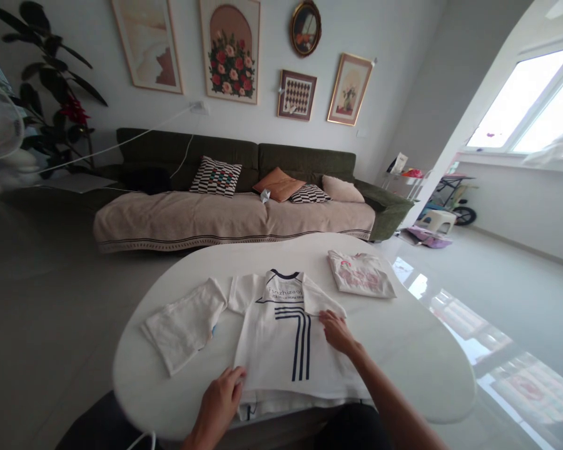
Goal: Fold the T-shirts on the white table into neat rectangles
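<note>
A white oval desk (403, 350) fills the lower view, with a sofa (234, 219) behind it. In the middle of the desk lies a white shirt (272, 356) with a dark number 7. Its collar points away from me and its hem sits at the near edge. One sleeve (182, 328) spreads flat to the left; the other side looks turned in. A folded top (361, 275) with a pink print sits apart at the far right.

My right hand (338, 332) lies flat on the shirt's right side, fingers loosely spread, holding nothing. My left hand (221, 392) rests at the hem's left corner with its fingers curled. I cannot tell whether they pinch the cloth or only press it.

To do this well, I judge I should anchor the right edge, smooth outward from the 7, and hold the hem square to the desk edge so no crease sets.
</note>
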`<state>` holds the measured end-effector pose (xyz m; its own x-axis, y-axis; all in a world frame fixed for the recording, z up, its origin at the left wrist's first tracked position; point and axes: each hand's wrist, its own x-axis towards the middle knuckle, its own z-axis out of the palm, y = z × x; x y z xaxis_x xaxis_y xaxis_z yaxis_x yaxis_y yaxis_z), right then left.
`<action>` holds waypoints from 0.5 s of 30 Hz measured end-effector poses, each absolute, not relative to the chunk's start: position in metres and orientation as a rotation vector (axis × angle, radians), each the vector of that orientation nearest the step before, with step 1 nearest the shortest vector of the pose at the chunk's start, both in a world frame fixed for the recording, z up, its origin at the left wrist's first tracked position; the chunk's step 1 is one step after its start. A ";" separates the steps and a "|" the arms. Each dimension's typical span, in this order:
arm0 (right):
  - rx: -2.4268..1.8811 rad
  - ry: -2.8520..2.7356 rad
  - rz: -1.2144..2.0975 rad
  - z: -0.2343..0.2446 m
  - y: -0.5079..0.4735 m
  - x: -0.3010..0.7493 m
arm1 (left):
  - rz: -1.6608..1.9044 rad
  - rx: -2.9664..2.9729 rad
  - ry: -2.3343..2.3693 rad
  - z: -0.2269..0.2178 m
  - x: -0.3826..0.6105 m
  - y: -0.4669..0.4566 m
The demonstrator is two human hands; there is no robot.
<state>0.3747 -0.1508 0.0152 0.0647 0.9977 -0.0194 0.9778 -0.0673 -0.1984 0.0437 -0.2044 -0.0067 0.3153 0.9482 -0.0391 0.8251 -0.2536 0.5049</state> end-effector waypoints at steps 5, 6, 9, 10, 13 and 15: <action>-2.273 -1.895 0.102 0.061 -0.107 0.410 | 0.413 2.197 1.572 -0.017 0.042 -0.210; -2.312 -1.821 0.055 0.072 -0.101 0.418 | 0.422 2.202 1.574 -0.018 0.042 -0.212; -2.390 -1.672 -0.027 0.083 -0.101 0.416 | 0.457 2.185 1.567 -0.021 0.044 -0.212; -2.396 -1.669 -0.028 0.078 -0.106 0.405 | 0.474 2.175 1.561 -0.021 0.044 -0.209; -2.289 -1.884 0.088 0.036 -0.136 0.347 | 0.581 2.218 1.593 -0.013 0.048 -0.191; -2.090 -2.177 0.265 0.002 -0.159 0.309 | 0.672 2.282 1.745 -0.005 0.049 -0.171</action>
<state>0.3086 -0.1589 0.0020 -0.0451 0.9982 -0.0401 0.9786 0.0360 -0.2028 0.0490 -0.1710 -0.0052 0.2041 0.9499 0.2368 0.8634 -0.2887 0.4138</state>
